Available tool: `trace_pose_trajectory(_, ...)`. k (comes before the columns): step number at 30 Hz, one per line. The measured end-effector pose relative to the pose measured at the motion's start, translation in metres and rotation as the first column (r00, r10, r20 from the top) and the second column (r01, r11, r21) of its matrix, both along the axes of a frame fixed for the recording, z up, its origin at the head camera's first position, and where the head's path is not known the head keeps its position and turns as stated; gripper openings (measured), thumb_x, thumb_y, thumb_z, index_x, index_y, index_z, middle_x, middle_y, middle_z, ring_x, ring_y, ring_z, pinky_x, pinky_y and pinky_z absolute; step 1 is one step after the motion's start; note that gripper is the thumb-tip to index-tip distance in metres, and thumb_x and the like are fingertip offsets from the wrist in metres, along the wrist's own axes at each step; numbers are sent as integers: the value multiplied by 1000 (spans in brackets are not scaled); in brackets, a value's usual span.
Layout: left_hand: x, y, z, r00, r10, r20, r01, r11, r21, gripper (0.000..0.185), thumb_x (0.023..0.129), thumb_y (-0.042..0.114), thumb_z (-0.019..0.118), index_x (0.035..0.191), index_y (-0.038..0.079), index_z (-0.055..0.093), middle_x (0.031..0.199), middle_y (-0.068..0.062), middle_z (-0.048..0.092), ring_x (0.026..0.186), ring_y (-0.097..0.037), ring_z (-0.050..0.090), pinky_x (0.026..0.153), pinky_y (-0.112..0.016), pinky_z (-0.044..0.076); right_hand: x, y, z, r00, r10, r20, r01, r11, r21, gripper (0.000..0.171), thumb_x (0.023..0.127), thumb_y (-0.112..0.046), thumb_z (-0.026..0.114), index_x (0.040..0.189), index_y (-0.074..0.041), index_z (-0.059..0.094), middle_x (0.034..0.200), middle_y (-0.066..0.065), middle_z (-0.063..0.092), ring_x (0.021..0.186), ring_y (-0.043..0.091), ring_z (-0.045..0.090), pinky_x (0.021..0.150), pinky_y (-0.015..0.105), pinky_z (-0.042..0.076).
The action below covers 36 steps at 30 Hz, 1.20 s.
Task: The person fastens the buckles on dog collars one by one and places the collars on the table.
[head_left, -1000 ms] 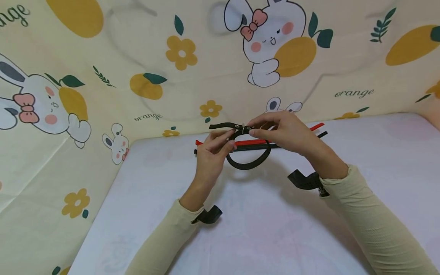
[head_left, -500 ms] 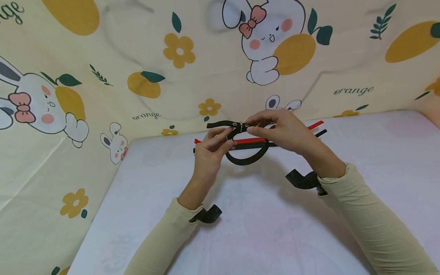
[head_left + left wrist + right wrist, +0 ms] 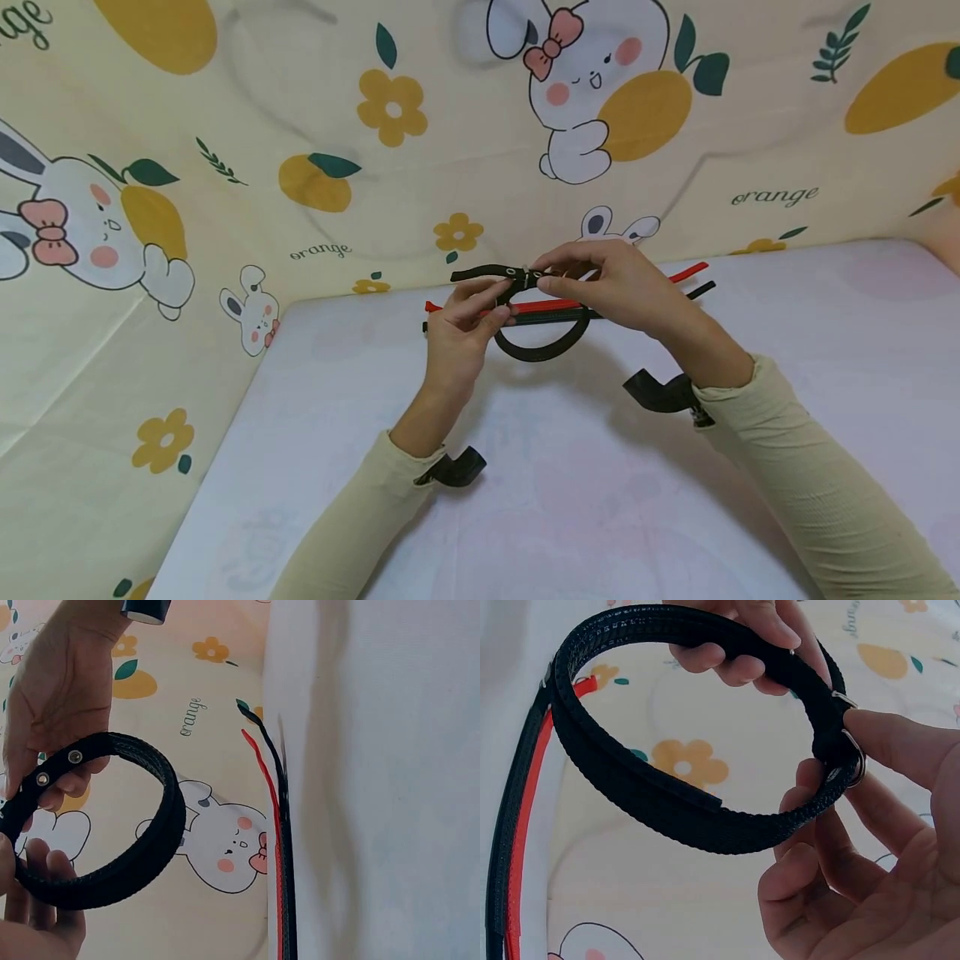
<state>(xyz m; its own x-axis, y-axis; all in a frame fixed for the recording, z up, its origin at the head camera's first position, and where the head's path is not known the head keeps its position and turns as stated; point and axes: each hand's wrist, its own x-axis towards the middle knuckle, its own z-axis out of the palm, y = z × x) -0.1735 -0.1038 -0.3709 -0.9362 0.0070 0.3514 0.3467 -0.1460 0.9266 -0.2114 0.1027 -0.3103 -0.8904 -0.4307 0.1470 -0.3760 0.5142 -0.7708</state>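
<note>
Both hands hold a black woven collar (image 3: 542,343) bent into a loop above the white table (image 3: 570,483). My left hand (image 3: 465,329) pinches the strap end with metal eyelets (image 3: 74,757). My right hand (image 3: 600,283) pinches the collar at its metal buckle ring (image 3: 853,761). The loop (image 3: 127,825) shows whole in the left wrist view, and the loop (image 3: 667,787) fills the right wrist view. The strap tail (image 3: 480,272) sticks out to the left.
A red strap (image 3: 675,276) and a black strap (image 3: 693,292) lie flat side by side on the table behind the hands, also seen as red strap (image 3: 264,769) and black strap (image 3: 279,787). A cartoon-printed cloth (image 3: 225,150) walls the back and left.
Almost nothing differs; the hands and collar stay in place, with only a slight shift of the fingers at the buckle.
</note>
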Motion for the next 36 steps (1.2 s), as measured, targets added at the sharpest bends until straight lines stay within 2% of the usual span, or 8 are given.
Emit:
trace_pose_trajectory(7,-2,0,1,999,26,-27,-27,999,-29,36,88,-13,63,124,-12,62,112,4,59,86,-9,66,82,-20,58,0,1,1,999,30,-22,-30,1000,8,30,92,-29,72,122,-25,71,103,3,70,95,19,60,74,33,49)
trace_pose_trajectory(14,-3,-1,1,992,121,42,-117,990,-83,36,88,-10,66,123,-9,64,119,-22,66,92,-11,70,90,-24,57,0,4,3,998,57,-25,-56,998,34,40,90,-20,75,129,-22,66,108,7,68,107,23,64,80,35,47)
trace_pose_trajectory(21,-3,-2,2,970,222,102,-201,963,-180,29,91,3,68,120,1,70,116,-17,71,98,-13,65,88,-21,55,-1,5,4,1000,25,-19,-25,999,27,37,92,-20,72,128,-21,65,109,7,67,107,23,62,82,36,47)
trace_pose_trajectory(25,-4,-4,3,959,267,99,-248,954,-170,29,90,5,68,118,0,70,113,-18,71,94,-10,63,83,-18,53,-1,6,5,1000,14,-12,-14,1000,3,35,93,-19,71,128,-19,65,110,8,65,106,21,58,86,37,46)
trace_pose_trajectory(28,-5,-4,5,964,243,108,-229,965,-129,30,90,4,67,120,-1,68,114,-19,70,95,-10,63,84,-17,54,0,6,5,1000,14,-5,-14,1000,-5,36,94,-19,70,129,-19,64,111,9,65,107,21,57,88,39,47)
trace_pose_trajectory(31,-4,-3,6,969,169,181,-164,986,-41,33,91,2,67,124,1,66,118,-14,67,101,-12,63,88,-17,54,0,8,5,1000,3,3,-3,1000,-9,37,94,-20,69,130,-18,62,113,9,65,108,22,58,90,40,47)
trace_pose_trajectory(34,-3,-1,8,957,99,271,-114,993,40,36,92,2,67,127,3,64,120,-7,65,107,-15,63,92,-18,53,-2,10,6,1000,-14,3,14,1000,-11,37,94,-22,70,130,-18,62,112,9,66,107,22,59,88,39,47)
trace_pose_trajectory(36,-2,-1,9,950,90,299,-113,992,60,36,92,2,68,127,3,64,120,-5,65,108,-17,64,93,-18,53,-3,12,6,1000,-7,-1,7,1000,-5,37,93,-21,71,129,-17,62,109,9,65,105,22,60,85,37,46)
